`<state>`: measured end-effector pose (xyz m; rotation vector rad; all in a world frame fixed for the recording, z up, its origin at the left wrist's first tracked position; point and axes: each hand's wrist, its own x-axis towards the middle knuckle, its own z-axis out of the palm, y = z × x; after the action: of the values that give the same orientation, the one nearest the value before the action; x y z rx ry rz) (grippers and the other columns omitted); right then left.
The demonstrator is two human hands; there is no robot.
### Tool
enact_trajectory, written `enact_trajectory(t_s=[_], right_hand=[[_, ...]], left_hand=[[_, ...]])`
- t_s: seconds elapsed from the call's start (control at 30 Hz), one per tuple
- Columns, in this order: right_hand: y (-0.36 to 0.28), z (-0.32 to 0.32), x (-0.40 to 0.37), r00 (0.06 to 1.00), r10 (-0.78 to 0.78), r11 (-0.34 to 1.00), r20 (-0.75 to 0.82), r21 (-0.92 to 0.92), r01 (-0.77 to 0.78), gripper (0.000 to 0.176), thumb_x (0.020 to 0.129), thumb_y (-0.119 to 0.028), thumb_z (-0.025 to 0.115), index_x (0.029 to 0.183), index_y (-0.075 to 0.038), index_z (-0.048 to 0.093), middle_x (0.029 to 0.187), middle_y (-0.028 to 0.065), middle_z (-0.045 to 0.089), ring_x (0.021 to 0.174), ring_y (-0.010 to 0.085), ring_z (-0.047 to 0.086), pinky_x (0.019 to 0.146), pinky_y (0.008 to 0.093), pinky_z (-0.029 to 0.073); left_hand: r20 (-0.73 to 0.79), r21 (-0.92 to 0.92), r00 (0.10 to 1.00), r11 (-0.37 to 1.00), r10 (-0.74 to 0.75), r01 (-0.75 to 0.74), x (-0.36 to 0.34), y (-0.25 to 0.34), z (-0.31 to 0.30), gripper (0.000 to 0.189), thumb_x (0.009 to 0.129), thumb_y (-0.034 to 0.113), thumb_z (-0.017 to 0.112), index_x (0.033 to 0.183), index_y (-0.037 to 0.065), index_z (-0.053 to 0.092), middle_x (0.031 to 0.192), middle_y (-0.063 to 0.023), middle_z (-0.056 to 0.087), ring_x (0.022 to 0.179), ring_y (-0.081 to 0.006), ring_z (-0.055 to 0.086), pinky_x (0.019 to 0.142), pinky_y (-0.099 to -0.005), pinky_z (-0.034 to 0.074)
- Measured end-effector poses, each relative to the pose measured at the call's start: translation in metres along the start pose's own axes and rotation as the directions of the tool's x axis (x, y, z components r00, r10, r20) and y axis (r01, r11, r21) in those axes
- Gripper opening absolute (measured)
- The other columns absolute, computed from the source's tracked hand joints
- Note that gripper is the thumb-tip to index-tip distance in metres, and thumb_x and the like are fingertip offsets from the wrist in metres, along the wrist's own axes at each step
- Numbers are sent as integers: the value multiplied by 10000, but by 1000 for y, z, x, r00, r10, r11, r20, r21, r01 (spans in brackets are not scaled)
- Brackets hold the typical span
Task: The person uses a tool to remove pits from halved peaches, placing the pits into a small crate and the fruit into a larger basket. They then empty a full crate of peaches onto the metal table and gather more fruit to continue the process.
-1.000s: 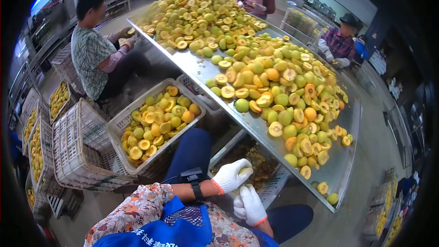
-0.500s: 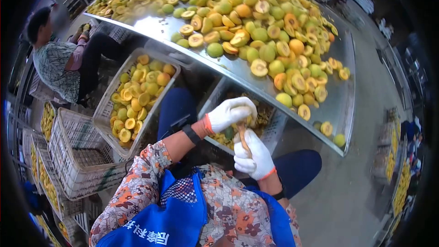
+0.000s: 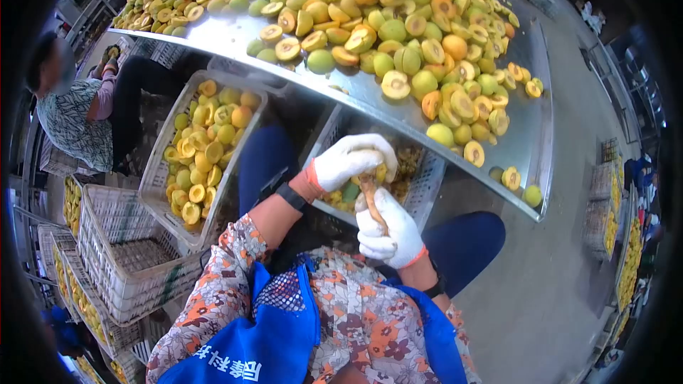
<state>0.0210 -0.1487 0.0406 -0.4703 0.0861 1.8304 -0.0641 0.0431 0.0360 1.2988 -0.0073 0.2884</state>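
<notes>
My left hand [image 3: 356, 162], in a white glove, is curled round a yellowish fruit piece [image 3: 379, 172]. My right hand [image 3: 390, 227], gloved too, grips the brown handle of a tool [image 3: 371, 203] whose upper end meets that fruit. Both hands are close together over a crate [image 3: 425, 179] between my knees, which has yellow scraps and fruit bits inside. Beyond them, a metal table [image 3: 235, 39] bears a large heap of halved green and yellow fruit [image 3: 413, 43].
A crate of halved fruit [image 3: 206, 149] stands to the left, beside a white crate [image 3: 135, 281]. A co-worker [image 3: 75, 114] sits at the upper left. More filled crates [image 3: 605, 220] line the far right. The table edge runs just beyond my hands.
The view has shifted slightly, and table and crates sit a little differently in it. Both hands remain together, with the fruit piece and the tool still held.
</notes>
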Motion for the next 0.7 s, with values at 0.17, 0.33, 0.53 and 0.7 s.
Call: enact_trajectory(t_s=[0.17, 0.33, 0.53, 0.7], right_hand=[[4, 0, -1, 997, 47, 999, 66, -7, -47, 367, 1106, -444, 404, 1116, -119, 574, 649, -27, 431, 370, 58, 309, 369, 232, 242], [2, -3, 4, 991, 63, 998, 122, -30, -59, 364, 1104, -430, 415, 1139, -96, 557, 652, -10, 455, 366, 63, 308, 365, 231, 242], [-5, 9, 6, 987, -103, 952, 126, -276, 134, 323, 1096, -453, 424, 1174, -152, 511, 596, 14, 422, 345, 80, 325, 333, 243, 258], [-9, 10, -2, 952, -307, 856, -12, -441, 270, 211, 1110, -280, 471, 1219, -101, 489, 662, -20, 423, 472, 52, 382, 421, 230, 303]], left_hand=[[103, -24, 994, 999, -39, 41, -4, 5, -9, 222, 949, 193, 618, 1022, -7, 676, 974, -102, 693, 916, -187, 642, 866, -330, 518], [53, -54, 999, 999, -1, 4, -11, 5, -6, 281, 955, 258, 623, 1033, -7, 675, 985, -109, 697, 905, -181, 642, 856, -328, 517], [-548, -143, 836, 983, 17, -113, -16, 12, 43, 326, 1051, 317, 524, 1084, 17, 648, 960, -115, 691, 834, -158, 632, 779, -283, 516], [-657, -543, 738, 777, -155, -320, -7, 4, 2, 425, 1051, 482, 512, 1096, 72, 618, 940, -123, 685, 652, -208, 603, 550, -303, 488]])
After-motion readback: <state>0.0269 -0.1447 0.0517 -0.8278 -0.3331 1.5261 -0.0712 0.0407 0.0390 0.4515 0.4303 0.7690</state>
